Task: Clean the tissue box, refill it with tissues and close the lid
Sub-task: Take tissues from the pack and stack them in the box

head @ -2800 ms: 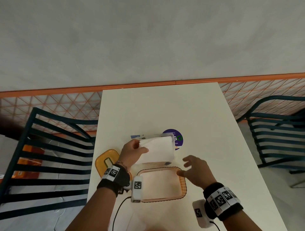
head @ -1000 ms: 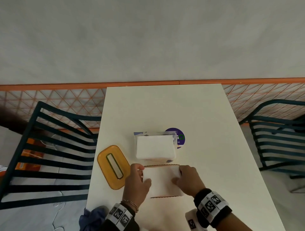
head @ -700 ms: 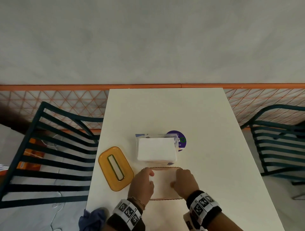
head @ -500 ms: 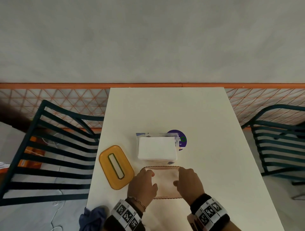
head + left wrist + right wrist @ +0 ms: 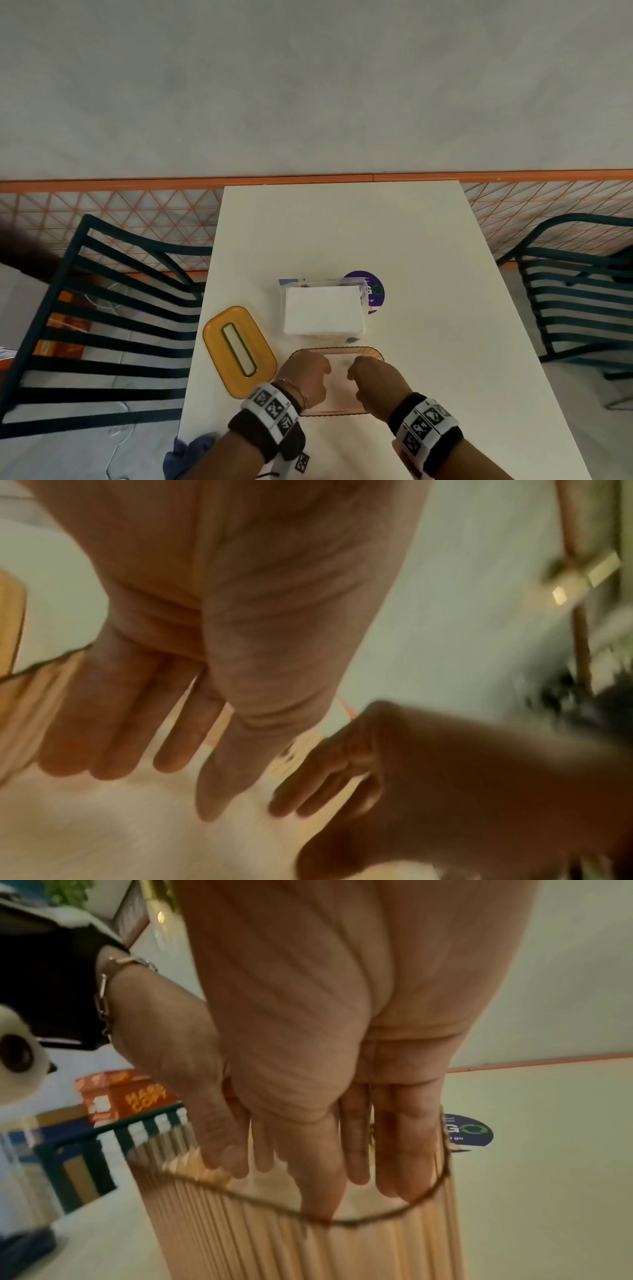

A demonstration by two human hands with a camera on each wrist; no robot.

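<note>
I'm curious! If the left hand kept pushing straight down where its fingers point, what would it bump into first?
Probably the tissues inside the tissue box. The left hand points down into it with straight fingers, seemingly already touching.

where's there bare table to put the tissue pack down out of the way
Bare: the far half of the table, beyond the tissue pack and purple sticker, and the strip along its right edge. Crowded: the near left, with the orange lid, the tissue box and both hands in it.

Tissue box (image 5: 342, 1245) translucent ribbed plastic; lid (image 5: 238, 351) glossy; table (image 5: 428, 257) matt.
</note>
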